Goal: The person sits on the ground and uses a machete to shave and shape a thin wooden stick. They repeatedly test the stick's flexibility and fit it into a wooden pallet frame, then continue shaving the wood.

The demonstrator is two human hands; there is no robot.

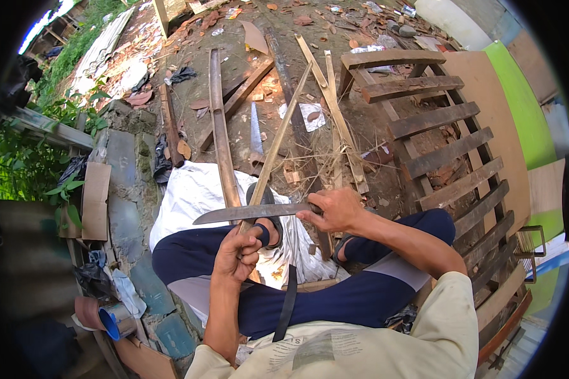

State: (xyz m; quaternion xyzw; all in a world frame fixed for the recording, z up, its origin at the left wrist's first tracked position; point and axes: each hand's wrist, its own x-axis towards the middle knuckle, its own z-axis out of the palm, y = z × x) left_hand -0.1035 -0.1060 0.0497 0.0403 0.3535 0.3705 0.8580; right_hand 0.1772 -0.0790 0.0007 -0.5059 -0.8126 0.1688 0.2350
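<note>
At the centre of the frame, the left hand (238, 252) has its grip clenched around the lower end of a thin, pale wooden strip (278, 151), which slants up toward the upper middle of the frame. The right hand (335, 208), just right of centre, has its grip closed around the handle of a machete (253, 213), whose long dark blade points left and crosses over the strip just above the left fist. Whether the edge bites into the wood or only rests there, I cannot tell.

The step in hand looks like trimming or shaving the strip. The next move seems to call for a firm left hold and a controlled push of the blade up along the wood, away from the left fingers and the bent knees.

A grooved brown length of wood (217, 114) leans left of the strip, over a white sheet (189, 196) at centre left. A handsaw (255, 129) lies on the ground in the upper middle, and a slatted wooden frame (433, 120) fills the right side
</note>
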